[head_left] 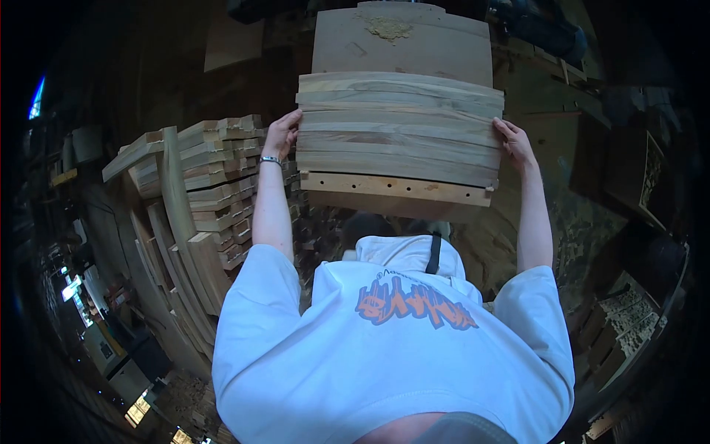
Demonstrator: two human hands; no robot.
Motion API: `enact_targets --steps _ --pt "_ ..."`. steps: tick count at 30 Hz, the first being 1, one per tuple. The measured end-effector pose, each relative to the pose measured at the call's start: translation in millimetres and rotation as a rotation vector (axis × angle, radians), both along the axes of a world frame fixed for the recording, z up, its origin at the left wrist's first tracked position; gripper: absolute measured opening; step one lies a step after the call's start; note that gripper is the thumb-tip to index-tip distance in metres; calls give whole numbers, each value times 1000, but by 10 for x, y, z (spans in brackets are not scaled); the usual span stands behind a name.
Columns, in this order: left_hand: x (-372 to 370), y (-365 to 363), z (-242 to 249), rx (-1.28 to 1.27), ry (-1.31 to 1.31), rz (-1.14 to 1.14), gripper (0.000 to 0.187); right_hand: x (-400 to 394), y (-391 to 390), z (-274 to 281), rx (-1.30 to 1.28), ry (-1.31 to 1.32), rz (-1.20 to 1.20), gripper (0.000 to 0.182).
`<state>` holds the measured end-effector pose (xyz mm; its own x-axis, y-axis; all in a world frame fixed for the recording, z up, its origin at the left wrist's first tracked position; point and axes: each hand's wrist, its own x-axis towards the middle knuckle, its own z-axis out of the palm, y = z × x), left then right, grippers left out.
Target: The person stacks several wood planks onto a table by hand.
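Deep shadow lay all around. A narrow blue-white bright strip glowed at far left, well above small yellow-lit panes; at right, dusty brown floor lay near pale, piled wooden scraps.

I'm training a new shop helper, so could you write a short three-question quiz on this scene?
1. True or false: the small sawdust heap lies beyond the row of boards, as seen by the person.
2. Which wrist wears the band? (a) left (b) right
3. Fill in: the left hand and right hand touch opposite ____ of the row of boards.

Key: 1 true; 2 a; 3 ends.
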<state>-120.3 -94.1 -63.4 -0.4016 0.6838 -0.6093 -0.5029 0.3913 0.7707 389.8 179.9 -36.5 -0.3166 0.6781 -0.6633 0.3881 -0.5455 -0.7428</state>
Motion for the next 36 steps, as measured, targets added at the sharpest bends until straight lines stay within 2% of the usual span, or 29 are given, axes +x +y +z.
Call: enact_targets --steps 1,4,8,12,14,18,22,24,25,27,28,30,31,32,33,34,35,36 --pt "70 -40 35 3 19 33 39 15 -56 -53 1 97 -28 56" --pt "172 -159 72 23 13 100 39 81 -197 -93 95 26 -25 54" --pt "265 -389 25 56 19 69 37 129 -253 -160 106 52 -1 55" --pt "337 -337 96 12 84 46 36 169 -176 -330 94 11 -62 56" --pt "350 -329 88 10 103 58 36 154 -281 -274 33 129 -136 57" --pt "498 -504 132 13 139 111 37 222 -520 -322 123 148 -194 57" --pt "630 -897 37 121 17 151 34 457 -834 -319 105 116 -139 52" --pt "656 -948 55 95 33 162 33 441 -944 -220 86 157 -189 42" --pt "656 -971 76 80 38 133 36 414 -971 -162 89 154 -192 42" --pt "670 -953 108 74 46 90 39 383 -982 -108 39 -64 -148 46" --pt "691 -951 115 13 140 95 38 377 -1004 -125 43 -65 -156 46" --pt "768 -872 230 -34 235 94 36 338 -997 -181 283 -236 -47 59" --pt "901 -766 449 -75 781 37 37 -45 -1285 358 529 -853 -26 77" --pt "1045 -623 653 -116 1326 -24 38 -136 -1395 71 1027 -1029 -99 91" --pt "1201 -390 784 124 1376 -15 37 -479 -1641 434 1055 -851 -45 88" --pt "1450 -129 1019 248 1353 -110 34 -848 -1875 372 1277 -785 4 84" --pt "1612 162 984 399 1374 -187 35 -1174 -2146 407 1388 -610 193 82" --pt "1776 501 897 409 1356 -259 35 -1487 -2356 412 1340 -491 316 77"
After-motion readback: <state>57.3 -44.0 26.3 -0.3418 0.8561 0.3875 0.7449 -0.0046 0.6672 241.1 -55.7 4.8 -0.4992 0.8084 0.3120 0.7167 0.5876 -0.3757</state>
